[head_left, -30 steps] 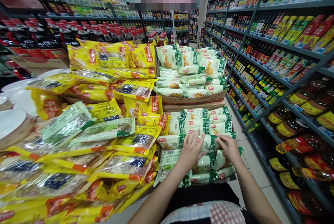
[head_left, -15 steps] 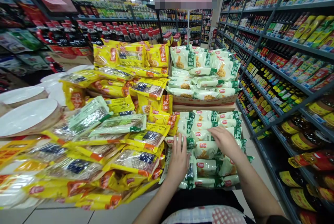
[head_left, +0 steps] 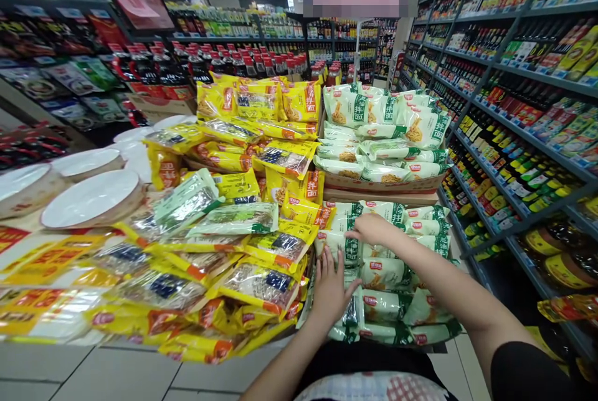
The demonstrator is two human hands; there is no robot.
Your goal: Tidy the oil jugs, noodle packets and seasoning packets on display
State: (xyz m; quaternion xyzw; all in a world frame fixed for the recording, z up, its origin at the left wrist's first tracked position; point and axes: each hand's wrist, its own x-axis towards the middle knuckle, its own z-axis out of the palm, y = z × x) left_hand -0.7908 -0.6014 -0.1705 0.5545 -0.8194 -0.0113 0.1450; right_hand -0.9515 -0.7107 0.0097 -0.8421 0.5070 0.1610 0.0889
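A pale green noodle packet (head_left: 334, 241) is tilted up at the left of the lower front box, its printed face towards me. My left hand (head_left: 331, 286) rests its outstretched fingertips on the packet's lower front, thumb spread to the right. From the right, my right hand (head_left: 376, 230) reaches across, its curled fingers closed at the packet's dark green upper right end; the fingertips are partly hidden. More green noodle packets (head_left: 380, 273) lie in rows beneath and beside my hands. Just left of my left hand is a heap of yellow noodle packets (head_left: 261, 283).
Behind stands a raised carton (head_left: 387, 185) of green packets. Two stray green packets (head_left: 236, 219) lie on the yellow heap. White bowls (head_left: 96, 198) stand at the left. Tall bottle shelves (head_left: 514, 71) line the right side, and a sign pole (head_left: 357, 49) rises at the back.
My right hand has moved left to the packet by my left hand. That packet is now tilted up higher. My left thumb has spread outwards, and the view has shifted left.
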